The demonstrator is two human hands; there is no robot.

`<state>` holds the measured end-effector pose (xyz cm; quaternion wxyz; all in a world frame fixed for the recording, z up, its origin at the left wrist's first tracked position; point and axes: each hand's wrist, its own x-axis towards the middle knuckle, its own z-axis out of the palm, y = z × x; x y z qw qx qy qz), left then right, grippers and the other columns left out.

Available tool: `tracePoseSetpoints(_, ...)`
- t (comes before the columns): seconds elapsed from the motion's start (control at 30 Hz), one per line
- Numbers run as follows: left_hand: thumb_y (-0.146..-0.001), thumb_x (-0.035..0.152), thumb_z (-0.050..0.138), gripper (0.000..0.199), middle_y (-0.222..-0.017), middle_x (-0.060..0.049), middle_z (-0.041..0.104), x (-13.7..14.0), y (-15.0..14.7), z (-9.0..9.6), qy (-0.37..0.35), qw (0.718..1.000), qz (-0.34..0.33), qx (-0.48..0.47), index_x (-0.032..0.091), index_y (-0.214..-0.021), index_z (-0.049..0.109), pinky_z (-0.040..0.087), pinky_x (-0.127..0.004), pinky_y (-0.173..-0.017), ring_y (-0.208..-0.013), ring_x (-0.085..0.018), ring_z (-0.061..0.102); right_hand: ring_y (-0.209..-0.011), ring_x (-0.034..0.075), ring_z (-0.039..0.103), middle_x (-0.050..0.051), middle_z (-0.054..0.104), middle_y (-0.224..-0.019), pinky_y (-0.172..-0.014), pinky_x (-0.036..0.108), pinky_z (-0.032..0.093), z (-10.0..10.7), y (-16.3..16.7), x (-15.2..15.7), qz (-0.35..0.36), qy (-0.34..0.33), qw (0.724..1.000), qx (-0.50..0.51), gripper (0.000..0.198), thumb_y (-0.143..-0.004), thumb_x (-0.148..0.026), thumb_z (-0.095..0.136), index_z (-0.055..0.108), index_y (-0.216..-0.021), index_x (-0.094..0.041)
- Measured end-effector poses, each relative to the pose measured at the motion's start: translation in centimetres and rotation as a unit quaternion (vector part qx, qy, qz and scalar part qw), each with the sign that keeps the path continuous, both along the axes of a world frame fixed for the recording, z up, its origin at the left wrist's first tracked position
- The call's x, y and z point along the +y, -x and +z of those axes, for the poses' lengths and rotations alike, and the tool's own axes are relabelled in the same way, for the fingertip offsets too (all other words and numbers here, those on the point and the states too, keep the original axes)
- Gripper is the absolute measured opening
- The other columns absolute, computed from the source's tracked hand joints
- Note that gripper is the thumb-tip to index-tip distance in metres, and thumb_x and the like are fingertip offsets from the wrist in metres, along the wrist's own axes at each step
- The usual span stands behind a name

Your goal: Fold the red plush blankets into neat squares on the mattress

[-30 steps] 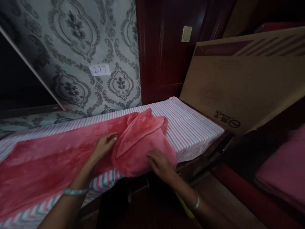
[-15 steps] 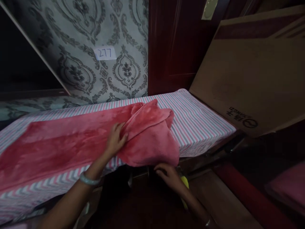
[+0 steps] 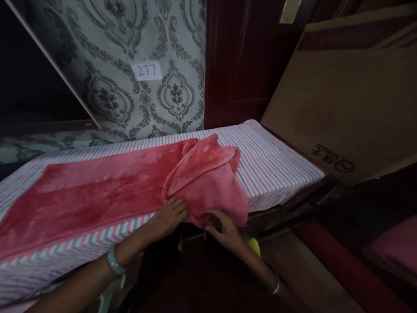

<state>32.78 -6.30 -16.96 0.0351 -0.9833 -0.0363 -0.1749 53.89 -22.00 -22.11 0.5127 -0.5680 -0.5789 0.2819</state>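
A plush pink blanket [image 3: 107, 187] lies lengthwise over a striped cloth [image 3: 273, 165], its right end folded over into a loose, rumpled heap. My left hand [image 3: 172, 215] is closed on the blanket's front edge, near the start of the folded part, fingers together on top. To its right, my right hand [image 3: 224, 230] curls round the hanging front edge of the folded end, fingers over the fabric and thumb below. The exact pinch of that thumb is partly lost in shadow. Bracelets circle both wrists.
A large cardboard sheet [image 3: 352, 100] leans at the right behind the striped surface. Patterned wallpaper with a paper label [image 3: 147, 70] and a dark red door [image 3: 237, 65] stand behind. A dark screen [image 3: 35, 78] is at left; a yellow object [image 3: 254, 246] lies below my right wrist.
My left hand has moved down and right from the fold to the blanket's front edge. My right hand has risen slightly onto the edge. The view has shifted a little.
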Motion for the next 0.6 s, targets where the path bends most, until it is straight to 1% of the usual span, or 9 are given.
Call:
tracePoseSetpoints(0.1,-0.097,0.013,0.048,0.020,-0.096,-0.007,0.070,-0.1,-2.4,1.7,0.076,0.997,0.019,-0.013,0.018,-0.100,0.067,0.052,-0.036,-0.088,-0.093,-0.020,0.063,-0.112,0.028,0.064,0.011,0.066,-0.126,-0.097,0.043,0.055,0.6,1.3,1.0,-0.062,-0.055,0.995,-0.059,0.063,-0.079,-0.034,0.076,0.057,-0.138,-0.023)
tracePoseSetpoints(0.13,-0.099,0.015,0.047,0.020,-0.094,-0.006,0.069,-0.1,-3.1,2.5,0.100,0.994,0.028,-0.022,0.019,-0.100,0.067,0.052,-0.035,-0.087,-0.090,-0.020,0.063,-0.117,0.029,0.061,0.012,0.064,-0.129,-0.101,0.046,0.053,0.8,1.6,1.5,-0.086,-0.065,0.991,-0.076,0.066,-0.077,-0.031,0.076,0.055,-0.140,-0.024)
tracePoseSetpoints(0.17,-0.100,0.018,0.046,0.021,-0.093,-0.006,0.069,0.0,-3.7,3.2,0.120,0.991,0.036,-0.035,0.019,-0.100,0.066,0.052,-0.034,-0.085,-0.088,-0.019,0.063,-0.121,0.030,0.059,0.012,0.062,-0.130,-0.104,0.048,0.051,1.0,1.8,2.0,-0.108,-0.070,0.988,-0.090,0.066,-0.077,-0.027,0.073,0.054,-0.140,-0.024)
tracePoseSetpoints(0.23,-0.101,0.022,0.043,0.022,-0.091,-0.005,0.069,0.3,-4.6,4.7,0.156,0.985,0.049,-0.059,0.019,-0.098,0.065,0.053,-0.032,-0.081,-0.086,-0.019,0.064,-0.120,0.030,0.059,0.010,0.063,-0.127,-0.105,0.050,0.051,1.4,1.8,2.9,-0.139,-0.074,0.982,-0.106,0.062,-0.075,-0.015,0.063,0.056,-0.136,-0.026)
tracePoseSetpoints(0.33,-0.101,0.025,0.043,0.023,-0.089,-0.006,0.069,1.1,-5.2,6.7,0.192,0.975,0.071,-0.088,0.019,-0.096,0.065,0.053,-0.032,-0.079,-0.083,-0.019,0.065,-0.110,0.030,0.063,0.007,0.067,-0.115,-0.098,0.049,0.055,1.7,0.7,3.5,-0.153,-0.073,0.979,-0.110,0.061,-0.067,-0.005,0.052,0.063,-0.123,-0.028)
tracePoseSetpoints(0.4,-0.100,0.027,0.044,0.022,-0.087,-0.005,0.069,1.7,-5.1,7.7,0.215,0.967,0.092,-0.105,0.020,-0.095,0.065,0.053,-0.032,-0.080,-0.081,-0.019,0.065,-0.104,0.029,0.065,0.006,0.069,-0.108,-0.093,0.046,0.056,1.6,-0.6,3.0,-0.149,-0.058,0.981,-0.113,0.055,-0.066,-0.005,0.051,0.066,-0.114,-0.027)
tracePoseSetpoints(0.47,-0.099,0.029,0.044,0.023,-0.085,-0.004,0.069,2.4,-4.8,8.2,0.238,0.957,0.110,-0.123,0.020,-0.093,0.064,0.053,-0.032,-0.079,-0.079,-0.019,0.064,-0.098,0.026,0.066,0.006,0.071,-0.103,-0.089,0.042,0.056,1.6,-2.3,2.0,-0.144,-0.037,0.982,-0.117,0.047,-0.068,-0.008,0.051,0.068,-0.109,-0.024)
tracePoseSetpoints(0.53,-0.098,0.032,0.043,0.025,-0.084,-0.004,0.069,3.0,-4.4,8.2,0.259,0.948,0.125,-0.137,0.021,-0.090,0.064,0.054,-0.032,-0.078,-0.078,-0.019,0.064,-0.096,0.025,0.067,0.007,0.072,-0.101,-0.087,0.040,0.056,1.6,-4.3,0.7,-0.157,-0.030,0.979,-0.128,0.041,-0.071,-0.012,0.051,0.069,-0.106,-0.023)
tracePoseSetpoints(0.6,-0.097,0.034,0.044,0.025,-0.084,-0.004,0.070,3.4,-4.0,7.9,0.275,0.940,0.138,-0.146,0.021,-0.087,0.064,0.054,-0.032,-0.077,-0.078,-0.019,0.065,-0.094,0.025,0.068,0.007,0.073,-0.100,-0.086,0.039,0.055,1.9,-6.4,-0.6,-0.184,-0.031,0.971,-0.148,0.034,-0.077,-0.017,0.050,0.070,-0.103,-0.024)
